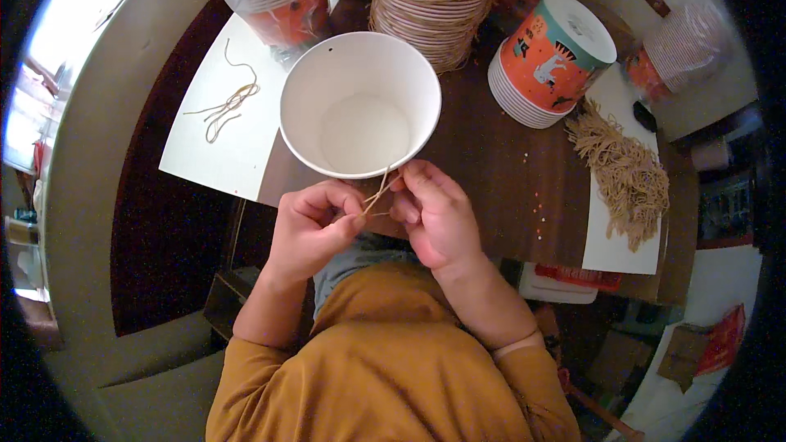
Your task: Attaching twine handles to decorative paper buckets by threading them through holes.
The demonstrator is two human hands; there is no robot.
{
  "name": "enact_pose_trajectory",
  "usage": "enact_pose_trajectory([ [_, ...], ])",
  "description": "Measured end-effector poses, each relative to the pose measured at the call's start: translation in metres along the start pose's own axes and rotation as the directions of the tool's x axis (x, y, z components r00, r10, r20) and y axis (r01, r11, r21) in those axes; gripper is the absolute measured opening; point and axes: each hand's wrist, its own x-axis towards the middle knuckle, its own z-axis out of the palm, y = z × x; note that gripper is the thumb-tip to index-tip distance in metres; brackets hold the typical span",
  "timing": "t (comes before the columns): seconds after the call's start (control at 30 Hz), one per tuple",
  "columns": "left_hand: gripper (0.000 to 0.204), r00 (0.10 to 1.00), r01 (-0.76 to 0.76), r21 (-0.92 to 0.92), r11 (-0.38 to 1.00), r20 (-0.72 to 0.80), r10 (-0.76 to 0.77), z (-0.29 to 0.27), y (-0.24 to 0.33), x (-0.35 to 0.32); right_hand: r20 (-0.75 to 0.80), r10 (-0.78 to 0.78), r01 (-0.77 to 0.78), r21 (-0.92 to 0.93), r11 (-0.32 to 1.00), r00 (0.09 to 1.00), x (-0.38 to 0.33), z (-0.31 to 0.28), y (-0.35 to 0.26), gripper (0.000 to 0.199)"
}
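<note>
A: What are the 2 hands doing?
B: The left hand [311, 229] and right hand [434, 217] both pinch a thin tan string [377, 194], each grip closed tight on it.
A: Where is the string?
B: It touches the near rim of the big white paper cup [360, 115] on the dark worktop [499, 172] (more loose string [626, 176] lies on white paper to the right).

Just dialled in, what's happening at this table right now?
A person's left hand and right hand pinch a thin tan string at the near rim of an open white paper bucket on the dark wooden table. A heap of tan strings lies to the right, and stacked orange printed buckets stand behind.
</note>
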Motion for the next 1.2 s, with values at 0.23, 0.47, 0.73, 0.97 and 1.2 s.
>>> enact_pose_trajectory([
  [0.23, 0.009, 0.996, -0.089, -0.013, 0.996, -0.011, 0.089, 0.001, 0.017, 0.002, 0.482, -0.619, 0.632, -0.774, 0.030, 0.620, -0.011, 0.002, -0.023, 0.036],
  [0.47, 0.014, 0.979, -0.186, 0.204, 0.961, 0.117, 0.165, 0.011, 0.045, -0.009, 0.913, -0.355, 0.794, -0.364, -0.486, 0.201, 0.002, 0.009, -0.031, 0.023],
  [0.73, 0.024, 0.960, -0.280, 0.260, 0.924, 0.052, 0.276, 0.013, 0.045, -0.012, 0.899, -0.392, 0.744, -0.396, -0.538, 0.195, 0.016, 0.006, -0.031, 0.019],
  [0.97, 0.029, 0.972, -0.114, 0.037, 0.993, 0.211, 0.104, 0.013, 0.060, -0.009, 0.923, -0.346, 0.714, -0.355, -0.604, 0.166, 0.027, 0.003, -0.047, 0.020],
  [1.2, 0.033, 0.972, 0.002, -0.086, 0.996, 0.234, 0.018, 0.004, 0.062, -0.005, 0.959, -0.194, 0.745, -0.284, -0.603, 0.209, 0.039, 0.002, -0.069, 0.020],
])
